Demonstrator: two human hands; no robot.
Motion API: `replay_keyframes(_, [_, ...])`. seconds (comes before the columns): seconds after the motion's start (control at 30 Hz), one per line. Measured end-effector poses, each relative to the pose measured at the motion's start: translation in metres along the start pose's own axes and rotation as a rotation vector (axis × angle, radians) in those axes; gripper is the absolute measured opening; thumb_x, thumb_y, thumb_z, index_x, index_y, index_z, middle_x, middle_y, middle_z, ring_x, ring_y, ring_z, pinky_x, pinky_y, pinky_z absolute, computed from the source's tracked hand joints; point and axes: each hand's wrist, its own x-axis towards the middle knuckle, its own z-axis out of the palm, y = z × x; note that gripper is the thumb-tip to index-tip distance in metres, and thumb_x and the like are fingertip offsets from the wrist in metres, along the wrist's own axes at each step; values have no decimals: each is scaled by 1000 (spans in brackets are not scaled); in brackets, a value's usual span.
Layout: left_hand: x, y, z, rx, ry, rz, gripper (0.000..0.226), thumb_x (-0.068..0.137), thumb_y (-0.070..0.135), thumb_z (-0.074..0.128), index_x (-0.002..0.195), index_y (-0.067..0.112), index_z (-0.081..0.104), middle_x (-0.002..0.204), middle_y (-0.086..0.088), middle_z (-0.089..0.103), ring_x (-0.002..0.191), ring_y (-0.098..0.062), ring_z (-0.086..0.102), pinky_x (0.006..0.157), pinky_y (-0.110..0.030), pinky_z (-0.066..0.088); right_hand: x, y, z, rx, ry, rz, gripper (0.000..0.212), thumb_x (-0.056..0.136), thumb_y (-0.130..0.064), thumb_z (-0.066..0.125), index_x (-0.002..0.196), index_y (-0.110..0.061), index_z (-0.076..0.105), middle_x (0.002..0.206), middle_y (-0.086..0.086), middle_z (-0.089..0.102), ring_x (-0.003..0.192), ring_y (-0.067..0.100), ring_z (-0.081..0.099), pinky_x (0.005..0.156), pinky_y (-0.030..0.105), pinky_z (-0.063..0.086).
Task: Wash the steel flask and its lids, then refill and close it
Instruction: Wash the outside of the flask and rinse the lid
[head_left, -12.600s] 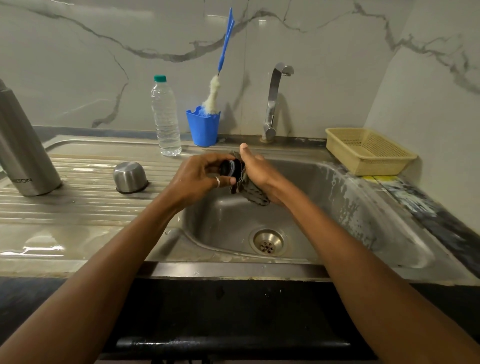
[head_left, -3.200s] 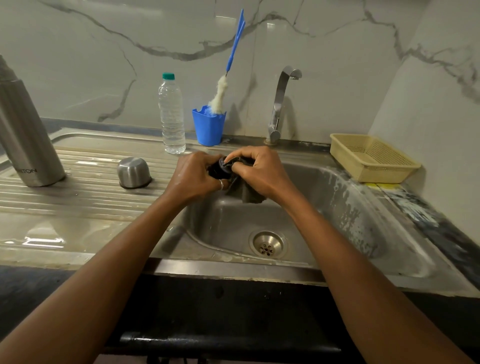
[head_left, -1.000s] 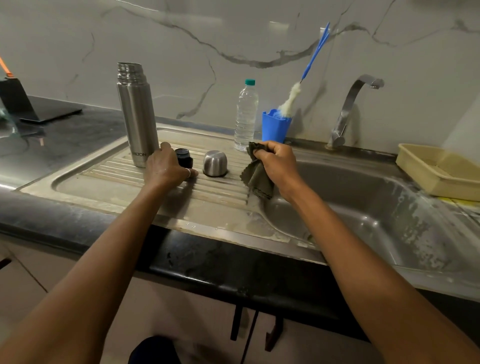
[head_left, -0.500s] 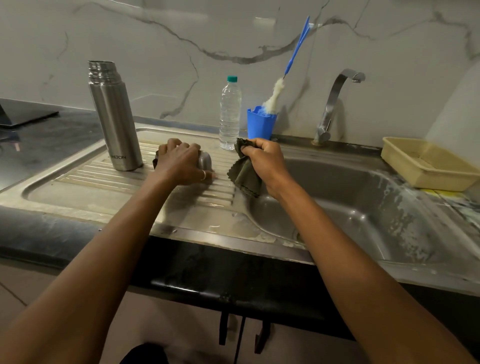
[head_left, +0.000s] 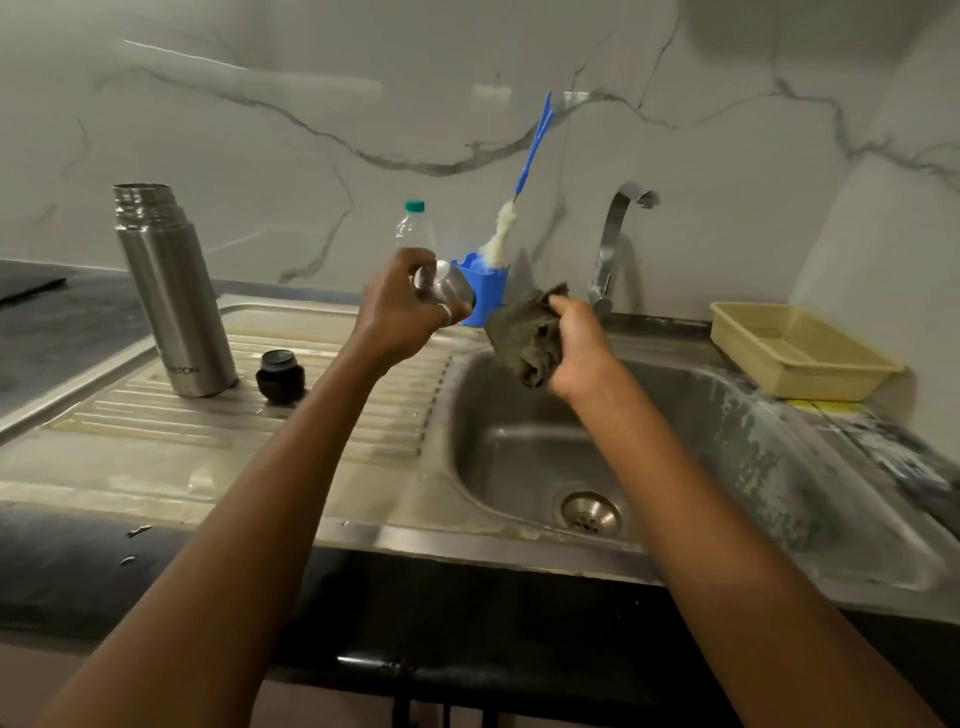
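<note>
Standing upright on the drainboard's far left, the steel flask (head_left: 174, 291) is flanked by the black lid (head_left: 280, 375), while the steel cap (head_left: 448, 291) is gripped by the left hand (head_left: 402, 306) and the cloth (head_left: 524, 338) is clutched by the right hand (head_left: 579, 345) over the sink's (head_left: 779, 467) far edge.

a single wide-angle head view looks forward and down from above the desk's front edge, close over both forearms, facing the sink (head_left: 519, 457), drainboard (head_left: 171, 426) and marble back wall (head_left: 311, 104).
</note>
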Motion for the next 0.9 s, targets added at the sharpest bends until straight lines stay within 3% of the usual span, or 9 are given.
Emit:
replay_keyframes(0.1, [1,3,28,-244,-63,-149,74,71,29,92,131,19,50,117,4,62,100,-11,66,83,-25,56,2,-17,-25,-45,63,13,37,104,-24,35,77,-10,57,55,5,62,50,19,61,50,18,49])
replay_keyframes(0.2, [-5,1,50,-447,-150,-271,51,74,39,88,110,8,68,101,-9,73,93,-13,70,90,-37,59,1,-23,-45,-72,50,43,36,103,-22,38,80,-7,60,68,11,65,64,24,63,63,28,52])
replay_keyframes(0.27, [-11,-5,61,-627,-164,-379,40,80,36,84,101,5,72,93,-12,72,88,-16,69,85,-36,57,1,-19,-56,-97,39,84,28,101,-24,45,84,-8,60,79,14,65,72,27,64,69,34,54])
replay_keyframes(0.4, [-18,-15,76,-736,-182,-536,52,79,45,82,110,7,65,95,-10,64,89,-27,58,70,-33,46,1,-2,-68,-120,16,144,9,92,-11,57,85,-5,59,72,14,65,69,27,65,55,31,61])
replay_keyframes(0.53, [-17,-12,81,-711,-175,-567,33,85,44,74,105,18,67,102,-9,67,89,-22,63,72,-34,48,-2,-14,-68,146,-91,22,28,81,-1,40,73,2,66,75,17,68,72,25,64,49,23,55])
replay_keyframes(0.6, [-17,-13,83,-704,-181,-560,30,85,42,73,104,18,67,103,-11,65,90,-24,60,74,-36,47,-7,-18,-69,373,-148,-28,32,73,-7,41,88,5,67,90,23,71,82,31,69,68,32,60])
replay_keyframes(0.7, [-18,-16,86,-723,-205,-538,32,85,39,75,107,17,67,108,-10,64,100,-26,67,87,-41,57,-11,-6,-77,375,-162,25,44,82,-16,37,110,6,63,112,26,70,109,42,67,99,52,50])
replay_keyframes(0.77, [-20,-16,87,-703,-241,-513,31,88,40,74,110,19,65,117,-10,65,110,-27,67,88,-43,60,-12,-1,-79,345,-183,66,43,92,-20,37,117,7,59,119,30,67,115,45,64,103,54,48])
replay_keyframes(0.9, [-22,-12,88,-748,-241,-487,36,91,40,71,115,16,61,118,-12,66,106,-24,68,74,-35,59,-11,-5,-72,306,-148,41,19,95,-18,60,100,0,61,95,24,72,94,37,72,100,49,53])
